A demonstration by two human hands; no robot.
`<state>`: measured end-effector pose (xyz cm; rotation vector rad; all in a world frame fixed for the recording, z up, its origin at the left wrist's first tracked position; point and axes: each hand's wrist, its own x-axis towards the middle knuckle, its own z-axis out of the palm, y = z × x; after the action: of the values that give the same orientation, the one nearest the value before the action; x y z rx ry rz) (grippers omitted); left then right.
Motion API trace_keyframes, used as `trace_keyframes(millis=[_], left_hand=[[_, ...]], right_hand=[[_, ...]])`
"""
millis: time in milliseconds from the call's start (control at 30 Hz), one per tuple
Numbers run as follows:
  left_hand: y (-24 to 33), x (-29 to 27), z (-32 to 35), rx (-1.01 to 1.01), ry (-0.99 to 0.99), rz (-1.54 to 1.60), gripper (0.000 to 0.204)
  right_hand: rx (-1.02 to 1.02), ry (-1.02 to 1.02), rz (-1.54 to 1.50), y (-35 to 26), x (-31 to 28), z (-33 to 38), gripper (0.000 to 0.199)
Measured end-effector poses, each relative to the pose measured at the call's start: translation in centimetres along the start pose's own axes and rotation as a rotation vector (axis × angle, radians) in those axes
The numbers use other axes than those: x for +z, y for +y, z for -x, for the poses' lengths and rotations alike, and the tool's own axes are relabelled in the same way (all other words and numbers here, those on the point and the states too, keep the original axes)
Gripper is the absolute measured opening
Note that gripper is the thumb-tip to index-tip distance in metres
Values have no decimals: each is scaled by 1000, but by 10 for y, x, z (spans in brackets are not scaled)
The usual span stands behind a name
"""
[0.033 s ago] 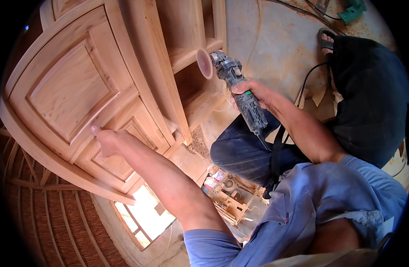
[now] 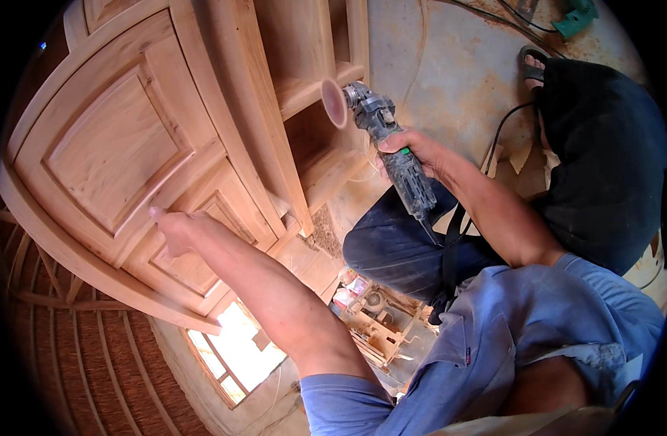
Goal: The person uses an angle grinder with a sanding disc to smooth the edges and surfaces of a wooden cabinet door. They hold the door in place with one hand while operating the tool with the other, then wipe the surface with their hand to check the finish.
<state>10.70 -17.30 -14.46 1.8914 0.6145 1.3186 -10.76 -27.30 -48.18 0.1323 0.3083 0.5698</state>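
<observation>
My right hand (image 2: 409,151) is wrapped round the body of a dusty grey-black angle grinder (image 2: 404,173). A round pinkish disc (image 2: 334,104) on the grinder's head faces left, beside the open cabinet compartments and apart from the panelled door. My left arm reaches across to the pale wooden door (image 2: 104,149), which has an arched edge and raised panels. Against the rail between two panels rests my left hand (image 2: 176,231), thumb stretched out and nothing seen in its grasp. Its other fingers are mostly hidden behind the hand.
Wooden cabinet shelves (image 2: 326,171) stand beyond the door. A black cord (image 2: 493,145) runs near my right arm. At the upper right lies a green tool (image 2: 574,20) with cables. Below, a wooden box (image 2: 380,334) holds assorted items, near a bright window (image 2: 246,356).
</observation>
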Motion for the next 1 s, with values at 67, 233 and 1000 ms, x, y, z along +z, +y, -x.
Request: trace_keyframes(millis=[67, 233, 1000], left_hand=[[2, -3, 3, -53, -60, 98, 81], [1, -8, 13, -49, -164, 172, 70], [-13, -7, 5, -19, -5, 38, 93]], right_hand=[[3, -6, -14, -1, 0, -1, 38], [10, -30, -39, -4, -1, -2, 39], [21, 28, -39, -3, -6, -1, 37]])
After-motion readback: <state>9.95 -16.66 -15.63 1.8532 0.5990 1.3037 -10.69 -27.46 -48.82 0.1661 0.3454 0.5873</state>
